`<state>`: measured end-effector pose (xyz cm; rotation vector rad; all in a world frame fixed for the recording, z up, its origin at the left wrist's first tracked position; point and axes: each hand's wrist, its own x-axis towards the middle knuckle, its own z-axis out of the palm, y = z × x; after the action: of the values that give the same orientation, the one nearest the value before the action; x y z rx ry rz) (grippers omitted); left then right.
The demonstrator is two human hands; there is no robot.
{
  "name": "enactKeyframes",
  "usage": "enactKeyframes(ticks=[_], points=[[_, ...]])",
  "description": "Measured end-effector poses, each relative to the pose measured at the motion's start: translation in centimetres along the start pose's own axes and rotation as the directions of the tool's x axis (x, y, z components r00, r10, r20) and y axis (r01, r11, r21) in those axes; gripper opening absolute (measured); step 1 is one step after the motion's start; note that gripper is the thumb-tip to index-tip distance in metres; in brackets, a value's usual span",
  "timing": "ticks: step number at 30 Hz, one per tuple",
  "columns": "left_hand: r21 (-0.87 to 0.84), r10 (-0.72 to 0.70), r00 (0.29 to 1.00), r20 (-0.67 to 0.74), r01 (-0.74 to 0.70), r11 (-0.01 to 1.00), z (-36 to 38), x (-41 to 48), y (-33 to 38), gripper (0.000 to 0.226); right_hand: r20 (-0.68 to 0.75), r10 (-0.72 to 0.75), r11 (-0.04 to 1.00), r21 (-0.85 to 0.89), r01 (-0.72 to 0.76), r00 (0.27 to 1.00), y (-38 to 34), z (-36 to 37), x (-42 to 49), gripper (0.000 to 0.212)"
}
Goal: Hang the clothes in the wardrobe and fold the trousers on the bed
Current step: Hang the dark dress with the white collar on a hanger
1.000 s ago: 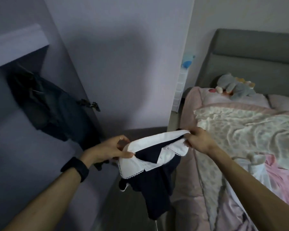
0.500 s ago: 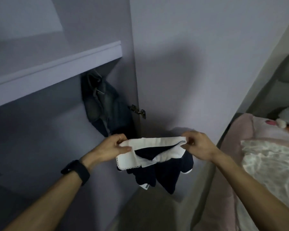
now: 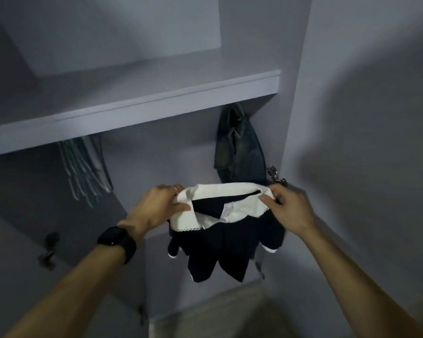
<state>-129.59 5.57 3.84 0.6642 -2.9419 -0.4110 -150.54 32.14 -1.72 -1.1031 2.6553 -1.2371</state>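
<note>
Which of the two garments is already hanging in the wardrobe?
The faded denim garment under the shelf, at right. The navy garment with white collar is held between left hand and right hand.

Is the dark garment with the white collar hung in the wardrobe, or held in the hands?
Held, not hung: the left hand and right hand each pinch the white collar, and the dark garment dangles free.
</note>
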Motion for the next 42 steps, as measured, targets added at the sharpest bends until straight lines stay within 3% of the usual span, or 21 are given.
enactKeyframes(ticks=[3,7,11,13,17,21,28,32,34,37,42], points=[[-0.021,-0.176,0.96,-0.215,0.176,0.984,-1.8,-2.4,-1.0,0.034,0.089,-0.104,0.994,-0.007,0.105,0.991,-1.8,2.3,1.3,0.011],[-0.142,-0.305,0.923,-0.233,0.278,0.95,-2.1,-5.6,-2.8,0.035,0.228,-0.263,0.964,0.108,0.244,0.937,-5.5,5.0,2.5,0.007],[-0.216,-0.39,0.877,-0.282,0.337,0.916,-3.3,-8.0,-4.7,0.037,0.277,-0.369,0.929,0.093,0.358,0.887,-10.0,6.6,3.3,0.014],[-0.327,-0.414,0.858,-0.303,0.314,0.891,-3.8,-8.7,-4.7,0.042,0.301,-0.415,0.907,0.068,0.415,0.858,-12.2,7.5,3.6,0.019],[-0.454,-0.347,0.894,-0.282,0.195,0.869,-4.5,-9.6,-4.4,0.023,0.378,-0.508,0.839,0.015,0.544,0.774,-18.1,9.0,3.6,0.023],[-0.471,-0.314,0.924,-0.22,0.182,0.863,-5.0,-10.9,-5.3,0.038,0.432,-0.551,0.82,0.117,0.561,0.714,-21.5,10.3,3.2,0.018],[-0.281,-0.382,0.877,-0.293,0.303,0.911,-5.1,-14.3,-8.0,0.022,0.55,-0.557,0.818,0.234,0.526,0.622,-24.4,13.1,2.1,0.015],[-0.016,-0.372,0.858,-0.355,0.392,0.92,-5.0,-16.4,-8.5,0.028,0.586,-0.544,0.832,0.283,0.478,0.601,-25.6,15.2,1.3,0.011],[0.15,-0.287,0.831,-0.477,0.398,0.905,-4.9,-17.2,-9.3,0.031,0.588,-0.532,0.843,0.296,0.45,0.61,-25.9,16.2,1.2,0.016],[0.343,-0.173,0.78,-0.602,0.448,0.826,-5.6,-17.8,-11.4,0.02,0.603,-0.49,0.871,0.312,0.38,0.629,-26.0,17.6,2.5,0.029],[0.466,-0.279,0.732,-0.621,0.632,0.62,-8.6,-19.1,-15.0,0.028,0.548,-0.357,0.929,0.29,0.229,0.757,-27.0,21.4,7.2,0.028]])
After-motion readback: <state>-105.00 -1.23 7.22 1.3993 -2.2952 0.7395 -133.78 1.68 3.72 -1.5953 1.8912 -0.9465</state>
